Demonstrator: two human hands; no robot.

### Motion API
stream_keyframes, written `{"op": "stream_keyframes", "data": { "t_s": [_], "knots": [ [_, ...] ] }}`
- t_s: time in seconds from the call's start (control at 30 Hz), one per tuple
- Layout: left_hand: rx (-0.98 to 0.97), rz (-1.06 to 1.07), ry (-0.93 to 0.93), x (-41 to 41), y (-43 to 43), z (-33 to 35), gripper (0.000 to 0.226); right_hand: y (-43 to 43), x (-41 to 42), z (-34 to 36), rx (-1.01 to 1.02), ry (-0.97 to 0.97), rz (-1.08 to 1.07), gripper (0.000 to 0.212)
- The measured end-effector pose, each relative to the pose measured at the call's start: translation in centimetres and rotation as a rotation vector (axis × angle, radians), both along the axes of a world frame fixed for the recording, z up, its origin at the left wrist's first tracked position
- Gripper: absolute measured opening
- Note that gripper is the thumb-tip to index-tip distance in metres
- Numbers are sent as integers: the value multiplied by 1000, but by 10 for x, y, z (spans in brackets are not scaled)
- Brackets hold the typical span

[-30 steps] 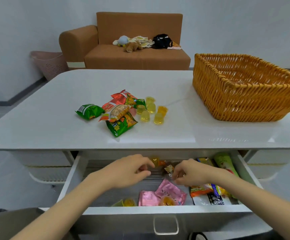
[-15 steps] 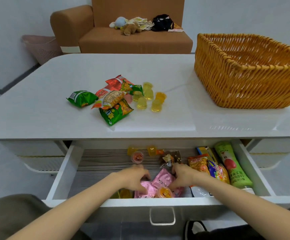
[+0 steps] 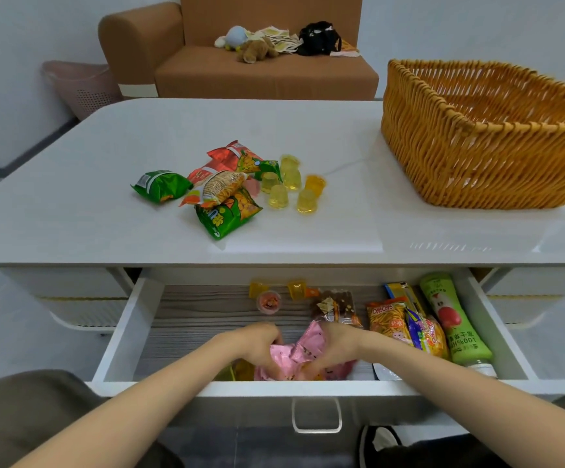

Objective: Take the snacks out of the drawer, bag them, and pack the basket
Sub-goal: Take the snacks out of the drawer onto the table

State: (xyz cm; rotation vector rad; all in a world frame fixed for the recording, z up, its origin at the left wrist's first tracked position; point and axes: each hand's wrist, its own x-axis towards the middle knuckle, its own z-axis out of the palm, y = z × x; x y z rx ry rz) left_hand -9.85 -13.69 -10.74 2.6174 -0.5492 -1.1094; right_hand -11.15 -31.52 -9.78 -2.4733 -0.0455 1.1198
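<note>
The white drawer (image 3: 129, 332) stands pulled out under the table. Both my hands are inside it at the front. My left hand (image 3: 257, 342) and my right hand (image 3: 333, 346) curl around the pink snack packets (image 3: 303, 358) lying there. Further back lie orange jelly cups (image 3: 296, 288), a pink jelly cup (image 3: 269, 301) and a brown packet (image 3: 336, 307). On the drawer's right side are an orange stick-snack bag (image 3: 387, 317) and a green pouch (image 3: 453, 319). Snack bags (image 3: 222, 190) and yellow jelly cups (image 3: 291, 187) sit on the tabletop.
A wicker basket (image 3: 477, 153) stands at the table's right rear. A brown sofa (image 3: 264, 72) with toys is behind the table, and a pink bin (image 3: 81, 84) stands to its left. A metal handle (image 3: 316, 415) is on the drawer front.
Both hands moved from the drawer's back toward its front and closed around the pink packets. The view tilted down, showing more of the drawer.
</note>
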Motion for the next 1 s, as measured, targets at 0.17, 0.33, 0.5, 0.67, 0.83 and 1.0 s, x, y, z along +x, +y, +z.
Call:
{"op": "stream_keyframes", "data": {
  "t_s": [0.17, 0.33, 0.5, 0.67, 0.83, 1.0],
  "knots": [
    [1, 35, -37, 1, 4, 12, 51, 0, 3, -4, -22, 27, -20, 92],
    [-1, 23, -166, 7, 17, 37, 55, -7, 5, -4, 51, 47, -131, 66],
    [-44, 14, -217, 4, 27, 66, 50, -8, -6, 1, 37, 12, -169, 75],
    [-48, 29, -273, -4, 38, 88, 35, 3, -10, 4, 98, 28, -179, 62],
    [-89, 51, -313, -6, 46, 102, 30, 7, -13, 6, 149, 17, -198, 59],
    [-155, 76, -311, -1, 54, 116, 37, 6, -12, 19, 170, -67, -143, 50]
  ]
}}
